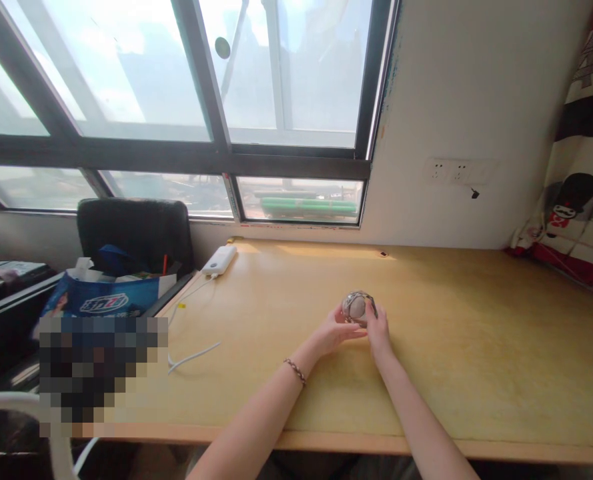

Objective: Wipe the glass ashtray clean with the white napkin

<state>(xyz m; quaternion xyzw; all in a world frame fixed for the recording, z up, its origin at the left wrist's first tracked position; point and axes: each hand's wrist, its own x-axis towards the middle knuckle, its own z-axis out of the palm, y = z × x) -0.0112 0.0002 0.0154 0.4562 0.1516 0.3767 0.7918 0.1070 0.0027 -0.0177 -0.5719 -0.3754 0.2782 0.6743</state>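
Observation:
Both my hands are closed round a small round object (357,306) with a shiny, faceted, metallic-looking rim and a pale round middle; its exact kind is too small to make out. My left hand (337,331) holds it from the left and below, fingers reaching under it. On the other side, my right hand (379,328) grips the right edge, with its thumb lying over the front. The object is tilted toward me, just above or on the wooden table (451,347); which of these I cannot tell. Fingers hide its lower edge.
A white power strip (219,260) lies at the table's far left, its white cable (193,355) running along the left edge. Beyond that edge are a blue bag (111,300) and a black chair (135,230). A patterned curtain (571,180) hangs at right.

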